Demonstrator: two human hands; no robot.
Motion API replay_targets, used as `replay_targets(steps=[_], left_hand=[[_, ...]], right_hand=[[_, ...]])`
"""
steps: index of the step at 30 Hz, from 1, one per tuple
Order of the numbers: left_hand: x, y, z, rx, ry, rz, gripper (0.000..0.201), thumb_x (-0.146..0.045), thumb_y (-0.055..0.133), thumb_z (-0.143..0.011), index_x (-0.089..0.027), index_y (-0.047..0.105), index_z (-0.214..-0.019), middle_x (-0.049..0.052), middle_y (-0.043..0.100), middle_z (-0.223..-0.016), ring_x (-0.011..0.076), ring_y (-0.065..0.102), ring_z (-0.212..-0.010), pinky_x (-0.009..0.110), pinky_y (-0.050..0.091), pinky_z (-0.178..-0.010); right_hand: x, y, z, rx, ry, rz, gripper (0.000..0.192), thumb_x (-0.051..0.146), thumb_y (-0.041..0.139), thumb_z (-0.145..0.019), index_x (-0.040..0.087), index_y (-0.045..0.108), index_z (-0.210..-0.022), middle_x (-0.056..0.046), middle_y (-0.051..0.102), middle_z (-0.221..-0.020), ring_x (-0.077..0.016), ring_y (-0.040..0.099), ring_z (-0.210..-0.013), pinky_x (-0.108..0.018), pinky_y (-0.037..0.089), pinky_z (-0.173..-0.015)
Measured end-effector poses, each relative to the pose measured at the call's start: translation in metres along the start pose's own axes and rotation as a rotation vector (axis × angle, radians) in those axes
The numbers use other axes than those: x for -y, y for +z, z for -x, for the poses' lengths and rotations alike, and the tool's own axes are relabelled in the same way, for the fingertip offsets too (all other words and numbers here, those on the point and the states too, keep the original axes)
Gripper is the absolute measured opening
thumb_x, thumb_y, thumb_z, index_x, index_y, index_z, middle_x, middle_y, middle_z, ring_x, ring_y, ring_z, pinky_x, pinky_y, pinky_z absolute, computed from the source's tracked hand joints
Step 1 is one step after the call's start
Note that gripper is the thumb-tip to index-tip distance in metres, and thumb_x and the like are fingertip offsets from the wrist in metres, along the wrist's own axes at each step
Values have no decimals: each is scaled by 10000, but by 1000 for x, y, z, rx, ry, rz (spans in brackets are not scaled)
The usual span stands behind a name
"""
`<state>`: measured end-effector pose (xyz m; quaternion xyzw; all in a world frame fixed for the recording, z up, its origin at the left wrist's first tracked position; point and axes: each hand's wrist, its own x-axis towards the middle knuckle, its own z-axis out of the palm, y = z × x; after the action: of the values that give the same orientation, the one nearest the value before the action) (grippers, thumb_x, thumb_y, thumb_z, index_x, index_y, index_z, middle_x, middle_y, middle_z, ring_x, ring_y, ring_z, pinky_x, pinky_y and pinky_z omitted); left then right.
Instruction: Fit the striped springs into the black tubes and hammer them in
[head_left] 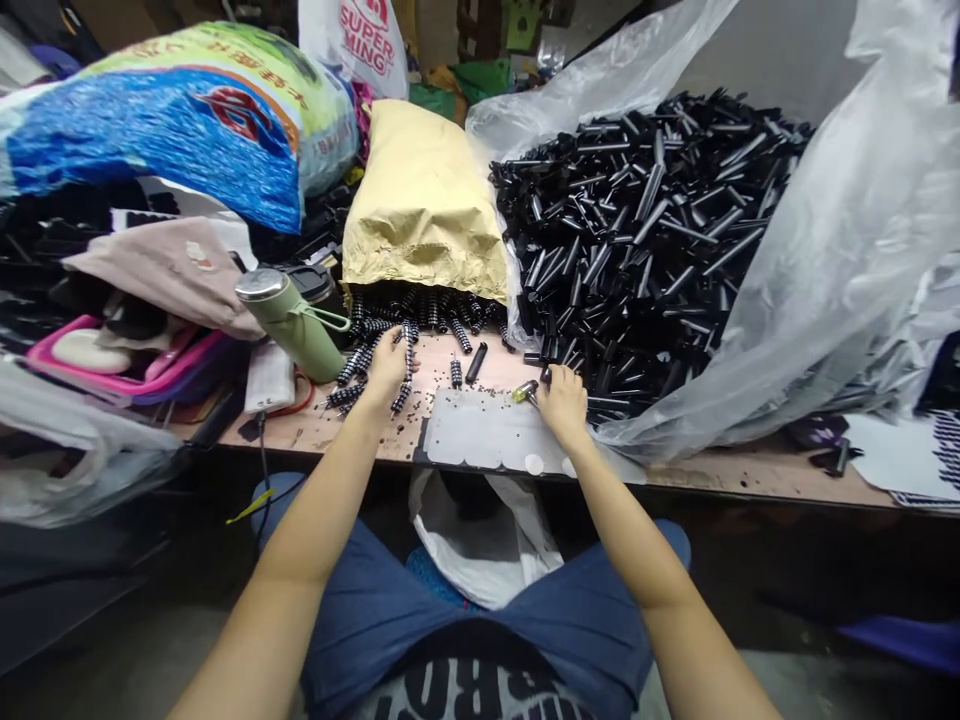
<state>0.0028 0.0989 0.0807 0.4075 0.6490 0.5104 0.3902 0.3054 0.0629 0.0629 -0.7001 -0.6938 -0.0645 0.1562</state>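
Note:
My left hand (386, 368) is closed around a few black-and-white ribbed rods (409, 352) at the edge of a small heap. My right hand (564, 402) has its fingers bent at the edge of a big pile of glossy black tubes (637, 240), with a short black piece (546, 375) at its fingertips. Just left of those fingers lies a small tool with a yellow-green end (523, 391). Between my hands, a loose ribbed rod (456, 372) and a smooth black tube (476, 362) lie on the table. Under my right hand is a grey sheet (480, 428).
Ribbed rods spill from a yellow sack (424, 200). A green bottle (296, 325) and a white power bank (270, 378) stand at left, beside a pink basket (135, 385). Clear plastic (817, 270) wraps the tube pile. A white bag (480, 560) hangs below the table edge.

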Motion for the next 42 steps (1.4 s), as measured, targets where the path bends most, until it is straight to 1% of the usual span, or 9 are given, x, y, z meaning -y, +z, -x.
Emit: replay_targets(steps=[7,12,19,23,29,32,35,38,42], left_hand=[[-2,23,69,340,-381,539,68,-166,537,-857,-162,492,-907,-1,586,-714,71,522,-458,175,412,-415],[0,40,94,407,-434,591,114,-160,613,-779,-139,515,-833,-14,559,-620,72,509,-439,162,376,-384],[-12,81,114,552,-421,710,295,-314,749,-711,-122,541,-793,18,587,-702,14,405,-422,135,252,-351],[-14,88,115,374,-242,709,368,-370,786,-658,-156,498,-737,-75,440,-548,27,356,-409,154,244,-378],[8,70,121,213,518,-30,155,-287,660,-759,-167,601,-680,17,597,-687,134,552,-672,242,430,-644],[13,66,126,279,532,-81,115,-278,635,-768,-169,646,-732,34,638,-729,156,582,-712,255,443,-664],[9,62,126,358,258,61,206,-338,693,-730,-144,628,-708,2,593,-605,124,541,-569,220,409,-534],[2,58,125,502,32,178,305,-380,762,-656,-138,577,-667,-53,475,-464,69,411,-410,188,302,-405],[-2,60,126,539,-88,382,429,-505,727,-685,-147,578,-868,-70,487,-529,44,373,-355,168,254,-344]], right_hand=[[-32,7,-5,38,-99,111,271,86,419,-863,105,621,-1043,-185,463,-1362,-280,448,-1042,-365,383,-774],[-54,-3,-18,35,-165,-110,268,55,401,-858,133,653,-811,-174,651,-971,-258,532,-942,-376,439,-802],[13,-21,29,-53,80,-1465,175,349,735,-722,216,646,-793,-33,683,-922,-190,640,-902,-365,526,-853],[55,-15,62,185,415,-1855,337,400,832,-584,214,626,-776,-2,676,-904,-152,652,-852,-323,539,-850],[60,-31,54,759,631,-1814,654,742,568,-708,193,563,-1063,-103,655,-1029,-235,664,-942,-423,545,-851],[58,-42,47,719,448,-1552,738,793,449,-739,200,520,-1173,-144,595,-1204,-291,594,-1110,-509,488,-930],[49,-52,45,367,-49,-1094,907,696,685,-625,230,406,-1352,-147,363,-1470,-334,342,-1364,-551,323,-1087],[38,-58,43,283,-554,-684,1051,476,831,-563,238,304,-1441,-142,265,-1522,-337,227,-1418,-540,210,-1153],[34,-50,40,212,-596,-542,1110,303,838,-567,176,207,-1471,-185,336,-1431,-343,310,-1367,-515,294,-1132]])
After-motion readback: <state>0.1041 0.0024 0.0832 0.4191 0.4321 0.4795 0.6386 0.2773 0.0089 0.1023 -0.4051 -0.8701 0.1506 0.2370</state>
